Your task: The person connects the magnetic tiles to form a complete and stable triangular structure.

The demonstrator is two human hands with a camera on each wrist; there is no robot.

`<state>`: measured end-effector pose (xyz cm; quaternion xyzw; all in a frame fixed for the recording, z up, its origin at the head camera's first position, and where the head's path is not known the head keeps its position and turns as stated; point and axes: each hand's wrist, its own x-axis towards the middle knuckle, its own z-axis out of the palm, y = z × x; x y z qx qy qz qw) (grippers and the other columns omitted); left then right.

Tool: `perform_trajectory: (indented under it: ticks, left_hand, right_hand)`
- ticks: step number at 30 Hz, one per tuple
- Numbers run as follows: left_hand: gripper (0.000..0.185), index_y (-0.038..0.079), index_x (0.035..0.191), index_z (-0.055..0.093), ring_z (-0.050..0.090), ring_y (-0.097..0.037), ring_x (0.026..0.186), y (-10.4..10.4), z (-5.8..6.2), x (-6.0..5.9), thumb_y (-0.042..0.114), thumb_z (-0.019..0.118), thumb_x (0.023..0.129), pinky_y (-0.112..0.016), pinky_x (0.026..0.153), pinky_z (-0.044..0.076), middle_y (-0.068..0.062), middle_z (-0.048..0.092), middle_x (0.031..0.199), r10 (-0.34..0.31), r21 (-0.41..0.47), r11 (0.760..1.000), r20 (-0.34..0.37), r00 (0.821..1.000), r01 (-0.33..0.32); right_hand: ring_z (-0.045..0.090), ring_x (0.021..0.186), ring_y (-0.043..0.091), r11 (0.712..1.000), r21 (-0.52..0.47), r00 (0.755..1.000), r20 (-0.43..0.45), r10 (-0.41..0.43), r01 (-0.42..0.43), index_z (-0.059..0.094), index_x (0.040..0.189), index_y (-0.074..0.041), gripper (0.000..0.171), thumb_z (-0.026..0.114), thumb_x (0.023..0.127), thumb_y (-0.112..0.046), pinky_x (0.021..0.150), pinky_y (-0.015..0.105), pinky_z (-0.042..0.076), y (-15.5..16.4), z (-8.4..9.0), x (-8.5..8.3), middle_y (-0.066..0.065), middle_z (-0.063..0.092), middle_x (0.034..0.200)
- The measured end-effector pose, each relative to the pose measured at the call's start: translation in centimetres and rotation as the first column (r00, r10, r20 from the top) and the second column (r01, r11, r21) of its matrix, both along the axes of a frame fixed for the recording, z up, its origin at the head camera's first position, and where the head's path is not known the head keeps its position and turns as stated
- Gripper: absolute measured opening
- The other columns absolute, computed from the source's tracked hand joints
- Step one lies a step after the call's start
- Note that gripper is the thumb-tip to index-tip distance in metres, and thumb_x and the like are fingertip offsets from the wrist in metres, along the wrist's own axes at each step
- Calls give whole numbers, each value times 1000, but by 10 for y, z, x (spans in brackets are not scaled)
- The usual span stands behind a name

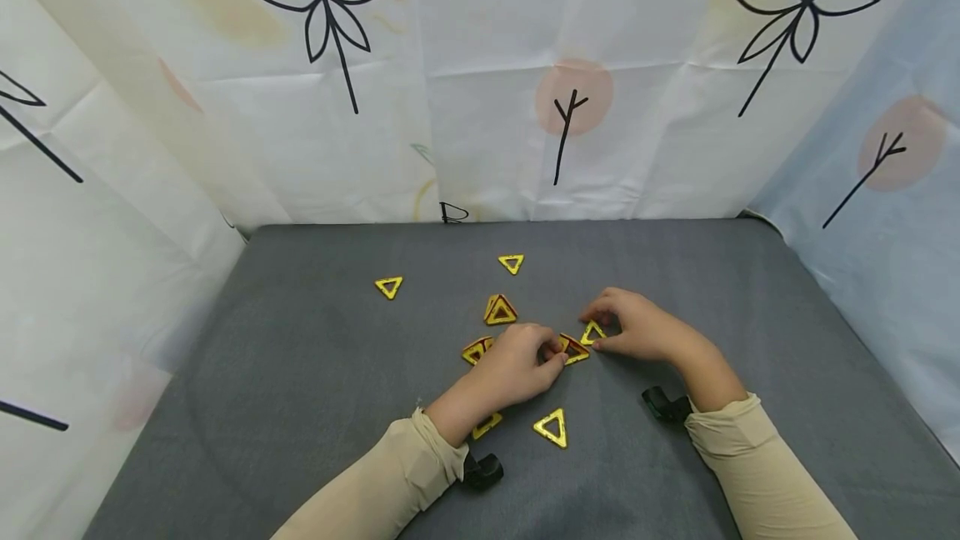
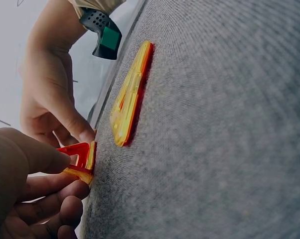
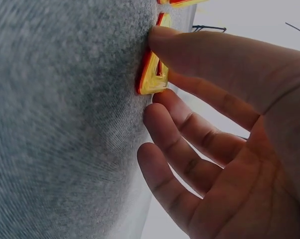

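Grey felt covers the tabletop (image 1: 300, 407), walled on three sides by pale cloth printed with black flowers and pink discs. We see our left hand (image 1: 517, 365) curled near the middle, its grip pinching a red-and-yellow triangle tile (image 1: 573, 348) between thumb and fingers; the left wrist view shows that tile (image 2: 82, 159) tipped up on its edge against the felt. Our right hand (image 1: 637, 327) lies just beside it, and its grip closes on a small yellow triangle (image 1: 592, 333), thumb on one side and fingertips on the other, the remaining fingers loosely spread in the right wrist view. Around the hands lie more triangles: a stacked pair (image 1: 499, 310) behind the left hand, one (image 1: 552, 427) in front of the hands, one (image 1: 388, 287) well off to the left, one (image 1: 511, 262) farther back
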<state>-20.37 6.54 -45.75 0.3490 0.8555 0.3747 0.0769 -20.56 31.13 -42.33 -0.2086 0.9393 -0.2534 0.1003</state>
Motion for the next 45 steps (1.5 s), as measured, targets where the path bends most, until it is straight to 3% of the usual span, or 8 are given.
perform_trajectory:
  ticks: [9, 22, 34, 40, 45]
  left_hand:
    - [11, 12, 98, 77, 56, -2, 64, 1, 0, 1, 18, 70, 104, -19, 60, 47, 5, 68, 84, 0, -4, 1000, -6, 1000, 0]
    - [12, 14, 94, 74, 54, -3, 60, 1, 0, 1, 18, 69, 104, -20, 57, 46, 6, 64, 79, 29, -13, 999, -5, 1000, -29]
    - [13, 9, 92, 72, 52, -3, 59, 2, -1, 0, 12, 68, 104, -21, 54, 44, 1, 64, 77, 91, 17, 996, -34, 995, -90]
    - [13, 8, 92, 71, 52, -4, 59, 2, -1, 0, 12, 67, 104, -21, 55, 44, 0, 63, 78, 109, 19, 994, -21, 994, -109]
    - [12, 8, 95, 72, 53, -3, 59, 3, -1, 0, 12, 66, 105, -20, 55, 46, -2, 67, 80, 104, 33, 994, -4, 995, -104]
  right_hand:
    - [63, 89, 16, 999, -34, 1000, 15, -9, 10, 77, 114, -5, 25, 84, 90, -7, 78, 31, 55, 3, 2, 0, 8, 64, 105]
    - [63, 87, 17, 999, -44, 999, 45, -28, 30, 77, 110, -6, 27, 87, 85, -4, 76, 30, 55, 1, 4, -1, 7, 64, 105]
    - [62, 90, 18, 998, -52, 998, -62, 34, -37, 76, 111, -10, 24, 84, 88, -4, 78, 36, 55, -6, 9, 4, 3, 62, 105]
    - [62, 91, 21, 995, -79, 996, -72, 51, -57, 76, 111, -12, 27, 83, 87, -1, 80, 40, 56, -11, 11, 6, 2, 62, 107]
    - [61, 89, 20, 991, -95, 993, -81, 88, -96, 76, 110, -17, 31, 82, 86, 1, 77, 35, 54, -18, 8, 6, 2, 61, 106]
